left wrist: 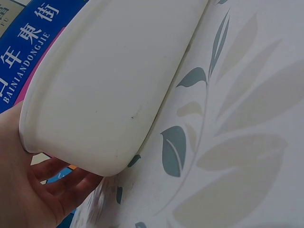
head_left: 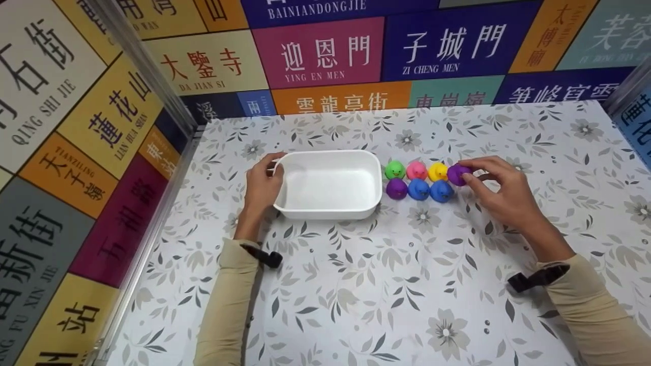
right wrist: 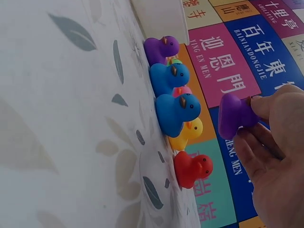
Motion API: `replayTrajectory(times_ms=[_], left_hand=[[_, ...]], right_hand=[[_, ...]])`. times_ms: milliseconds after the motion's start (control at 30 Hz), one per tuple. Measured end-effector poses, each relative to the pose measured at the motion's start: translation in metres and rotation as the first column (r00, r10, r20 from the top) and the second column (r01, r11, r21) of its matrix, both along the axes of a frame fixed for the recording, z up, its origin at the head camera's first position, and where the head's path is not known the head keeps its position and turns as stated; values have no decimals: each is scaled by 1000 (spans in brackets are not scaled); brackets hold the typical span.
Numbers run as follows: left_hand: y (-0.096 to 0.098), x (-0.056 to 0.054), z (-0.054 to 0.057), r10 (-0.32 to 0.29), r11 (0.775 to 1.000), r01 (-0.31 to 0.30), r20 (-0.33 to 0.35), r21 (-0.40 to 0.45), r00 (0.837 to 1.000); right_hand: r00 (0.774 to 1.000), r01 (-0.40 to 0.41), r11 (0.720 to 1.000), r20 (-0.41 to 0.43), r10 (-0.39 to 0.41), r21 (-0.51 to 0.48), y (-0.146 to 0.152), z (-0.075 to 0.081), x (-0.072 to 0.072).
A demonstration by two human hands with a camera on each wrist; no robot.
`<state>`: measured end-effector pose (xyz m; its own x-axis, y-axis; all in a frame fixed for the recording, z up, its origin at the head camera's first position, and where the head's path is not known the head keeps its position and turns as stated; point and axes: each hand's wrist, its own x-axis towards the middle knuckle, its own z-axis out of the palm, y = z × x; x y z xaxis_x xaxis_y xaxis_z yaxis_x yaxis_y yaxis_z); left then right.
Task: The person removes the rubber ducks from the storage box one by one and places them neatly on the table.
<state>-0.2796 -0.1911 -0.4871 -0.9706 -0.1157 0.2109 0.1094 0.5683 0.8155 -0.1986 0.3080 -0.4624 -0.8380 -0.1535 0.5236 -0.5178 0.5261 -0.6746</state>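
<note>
My left hand [head_left: 262, 185] grips the left end of a white plastic tub [head_left: 328, 185], thumb at the rim and fingers along the outside wall. No objects lie inside the tub. Between thumb and fingers, my right hand [head_left: 503, 190] pinches a purple rubber duck [right wrist: 232, 115], raised off the table at the right end of two rows of ducks. Green [head_left: 395, 170], pink and yellow ducks form the back row. In front sit another purple duck [head_left: 397, 188] and two blue ducks [head_left: 430, 191]. A red duck [right wrist: 192, 169] shows in the right wrist view, hidden in the head view.
The table [head_left: 366, 284] wears a white cloth printed with grey leaves and flowers. Panels with Chinese lettering [head_left: 325, 51] stand along its back and left sides. Each sleeve carries a black wrist camera [head_left: 539, 278]. The duck rows stand close beside the tub's right end.
</note>
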Motion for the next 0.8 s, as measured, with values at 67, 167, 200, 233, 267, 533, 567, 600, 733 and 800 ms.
replayTrajectory(times_ms=[67, 167, 200, 233, 267, 533, 567, 600, 733, 800], left_hand=[[0, 0, 0, 1, 1000, -1, -5, -1, 1000], [0, 0, 0, 1, 1000, -1, -5, -8, 1000], [0, 0, 0, 1, 1000, -1, -5, -9, 1000], [0, 0, 0, 2, 1000, -2, -4, -8, 1000], [0, 0, 0, 2, 1000, -2, -3, -9, 1000], [-1, 0, -1, -6, 1000, 6, -5, 0, 1000], [-1, 0, -1, -8, 1000, 8, -6, 4, 1000], [-1, 0, -1, -10, 1000, 10, -7, 4, 1000], [-1, -1, -2, -10, 1000, 10, -13, -3, 1000], [-1, -1, -3, -8, 1000, 8, -15, -6, 1000]], right_hand=[[1000, -2, 1000, -2, 2, 9, 2, -2, 0], [1000, 5, 1000, 3, -5, 25, 6, -6, 2], [1000, 9, 999, 5, -10, 34, 8, -7, 3], [1000, 13, 999, 10, -14, 42, 10, -10, 3], [1000, 16, 999, 17, -17, 47, 12, -11, 4], [997, 31, 998, 66, -35, 51, 20, -15, 9], [997, 34, 998, 70, -38, 55, 21, -16, 10], [996, 36, 998, 74, -41, 60, 21, -16, 10], [995, 39, 996, 85, -46, 78, 22, -17, 10], [994, 38, 996, 96, -46, 85, 23, -17, 10]])
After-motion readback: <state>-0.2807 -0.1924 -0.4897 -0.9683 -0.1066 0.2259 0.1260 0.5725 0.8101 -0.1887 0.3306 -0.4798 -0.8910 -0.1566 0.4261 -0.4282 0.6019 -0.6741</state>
